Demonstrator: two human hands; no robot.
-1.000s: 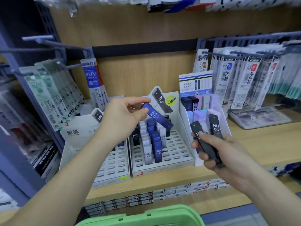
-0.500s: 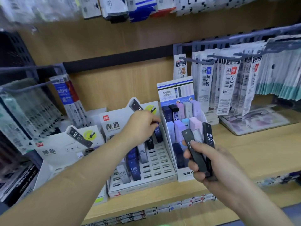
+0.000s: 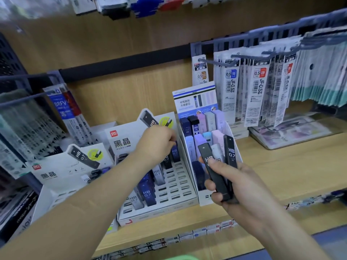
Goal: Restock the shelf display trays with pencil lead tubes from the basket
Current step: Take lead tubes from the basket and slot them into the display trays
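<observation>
Head view: the left hand (image 3: 155, 143) reaches over the middle tray (image 3: 159, 214) to its rear rows. Its fingers are curled down around the top end of a blue tube (image 3: 174, 151), which stands nearly upright in a back slot beside a black one. The grip at the top end suits pushing a tube straight down, so the step in hand is judged to be seating this tube. The back of the hand hides the fingertips, so whether the tube is fully home cannot be told. The tray slopes toward the front, and its slots keep each tube upright with the HB 0.7 label facing the customer. The left columns hold blue and grey tubes; most right and front slots are unfilled. The right hand (image 3: 231, 184) waits in front of the pastel box (image 3: 204, 198). It clenches a fan of black tubes (image 3: 212, 171) with a pale one between them, and the thumb presses across the front tube. Fanning the stock keeps each tube separate and ready for the left hand to take. The basket (image 3: 180, 258) shows only as a green blur at the bottom edge, and its contents cannot be seen. Both trays stand on the shelf (image 3: 281, 166). Many slots are open, so the task is judged well short of complete.
</observation>
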